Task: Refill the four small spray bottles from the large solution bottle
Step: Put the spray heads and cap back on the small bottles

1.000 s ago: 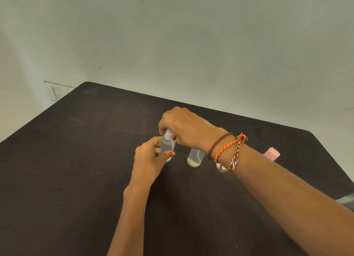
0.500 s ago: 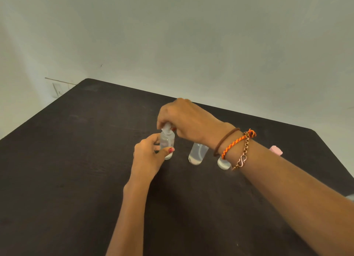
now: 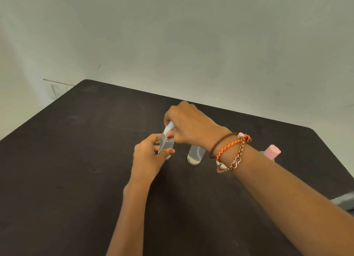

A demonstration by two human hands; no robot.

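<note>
My left hand (image 3: 148,156) grips a small clear spray bottle (image 3: 166,147) that stands on the dark table (image 3: 76,160). My right hand (image 3: 188,124) pinches its white spray head (image 3: 169,127), which is lifted and tilted above the neck, with the dip tube still inside the bottle. A second small clear bottle (image 3: 195,156) stands just to the right, its top hidden behind my right wrist. The base of a third bottle (image 3: 220,165) peeks out under my bracelets. A bottle with a pink cap (image 3: 272,151) stands farther right. The large solution bottle is out of sight.
A pale wall rises right behind the table's far edge. A grey object (image 3: 344,200) shows at the right border of the frame, partly hidden by my forearm.
My right hand has risen and pulled the white spray head up out of the bottle's neck, tilting it. My left hand keeps holding the bottle in place.
</note>
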